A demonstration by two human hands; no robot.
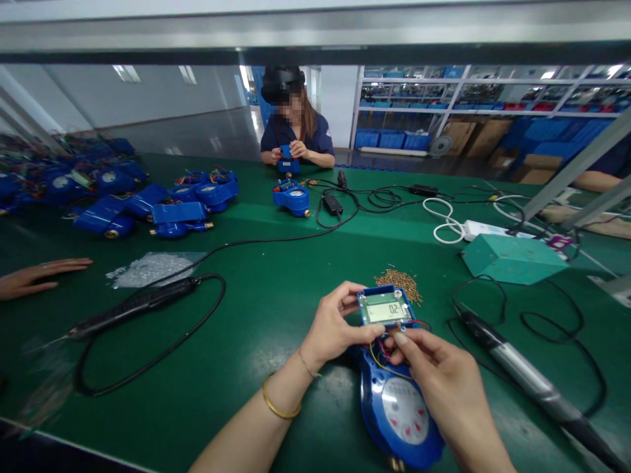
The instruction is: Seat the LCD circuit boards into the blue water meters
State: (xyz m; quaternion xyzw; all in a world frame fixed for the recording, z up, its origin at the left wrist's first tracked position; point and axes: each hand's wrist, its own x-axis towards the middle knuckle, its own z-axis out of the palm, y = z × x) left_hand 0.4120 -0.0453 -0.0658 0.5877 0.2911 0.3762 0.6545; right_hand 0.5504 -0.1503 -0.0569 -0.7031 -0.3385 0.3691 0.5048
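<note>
In front of me a blue water meter [401, 410] lies on the green table, its round dial facing up. Its upper box holds a circuit board with a lit display [385, 311]. My left hand [340, 322] is closed around the left side of that box, thumb along its lower edge. At the box's lower edge, my right hand [434, 364] pinches something small, mostly hidden by the fingertips. Red, black and yellow wires [377, 355] run between the box and the dial body. Just beyond the box is a pile of small brass-coloured screws [401, 284].
Electric screwdrivers lie at right [522, 374] and left [142, 303] with looping cables. A green box [513, 257] stands by a power strip. Several blue meters [180, 213] sit back left, near a bag of clear parts [152, 268]. Another person's hand [39, 277] rests at left; a person [296, 131] works opposite.
</note>
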